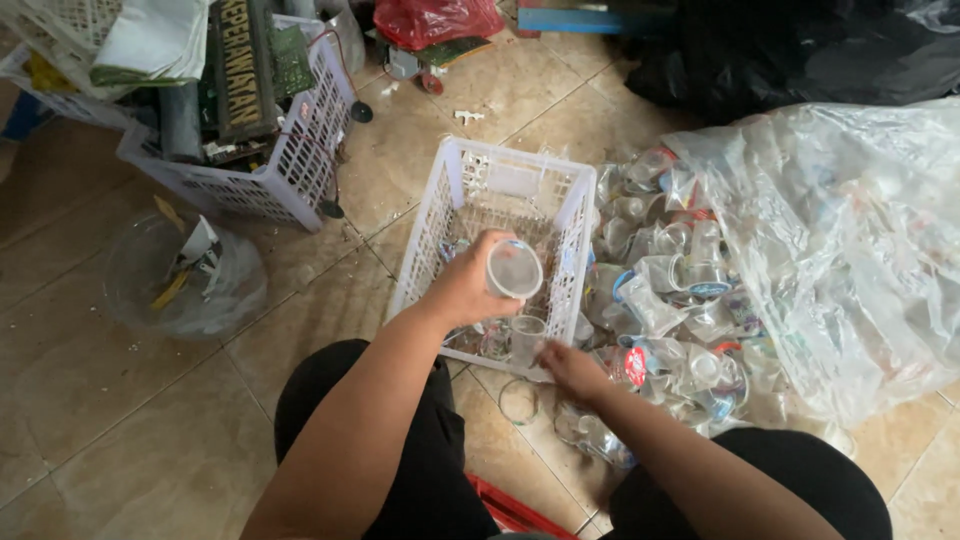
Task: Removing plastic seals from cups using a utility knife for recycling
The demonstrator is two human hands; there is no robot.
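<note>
My left hand (468, 288) holds a clear plastic cup (514, 270) with its mouth turned toward me, raised over the white slatted basket (452, 195). My right hand (572, 368) is lower, at the basket's near right corner, with fingers closed beside another clear cup (526, 338); whether it grips anything is unclear. A heap of crushed clear plastic cups (680, 300) lies on the tiled floor just right of the basket and spills out of a large clear plastic bag (850, 240).
A second white basket (300, 150) full of scrap boards and bags stands at the upper left. A clear round tub (180, 280) with scraps sits on the floor left. A red bag (435, 20) and black bags (780, 50) lie at the back. My knees flank a red object (510, 510).
</note>
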